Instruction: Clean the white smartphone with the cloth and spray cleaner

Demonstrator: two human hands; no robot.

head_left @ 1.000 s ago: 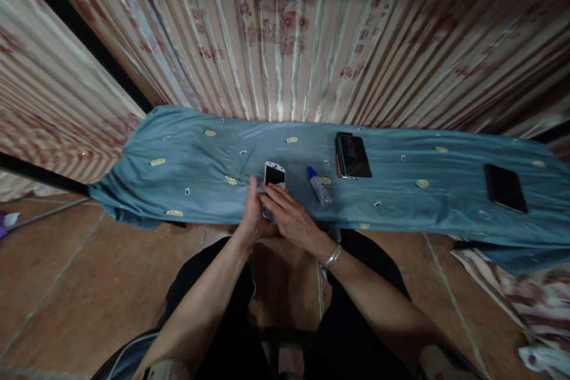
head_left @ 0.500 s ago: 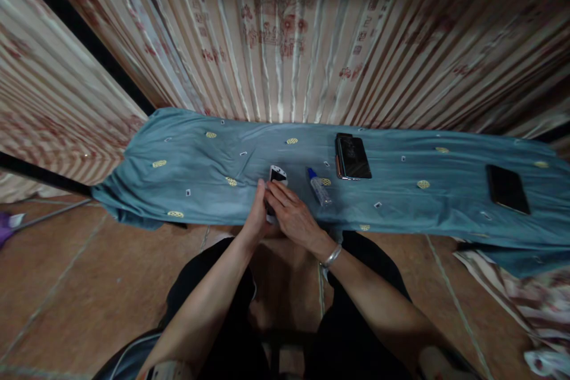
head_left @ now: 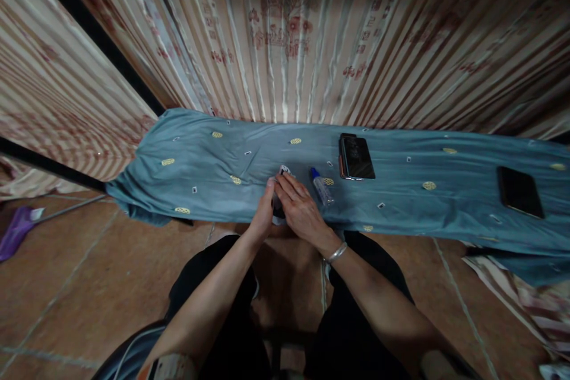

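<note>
Right now both hands, left hand (head_left: pixel 266 209) and right hand (head_left: pixel 301 209), are closed around a small white phone (head_left: pixel 282 173), its long side pointing away toward the curtain (head_left: pixel 285 35).

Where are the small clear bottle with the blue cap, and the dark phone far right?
Small clear bottle with blue cap (head_left: pixel 321 187), head view, clear body.
Dark phone at far right (head_left: pixel 520 192), head view, screen middle.

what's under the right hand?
A white-framed phone lies on the blue cloth; only its top end shows past the right hand. The left hand grips its left edge. Its screen is covered.
</note>
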